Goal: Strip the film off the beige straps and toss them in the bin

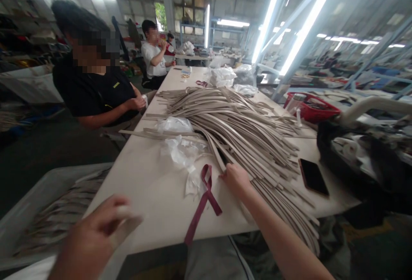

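A large heap of long beige strips (231, 117) lies across the table (141, 190), some hanging over its front edge. My right hand (236, 179) is at the heap's near left side, its fingers closed on a strip. Over the table's left front edge, my left hand (103, 226) is raised and blurred by motion, fingers curled; whether it holds anything is unclear. Between the hands lies a dark red ribbon (202, 207), looped at its top and crossed. Crumpled clear plastic (183, 151) rests just behind the ribbon.
A phone (313, 177) lies right of the heap, near a black bag (363, 159). Behind them stands a red basket (313, 106). A bin of strips (61, 207) is at the lower left. A person in black (96, 86) sits along the left edge; another person (154, 56) is beyond.
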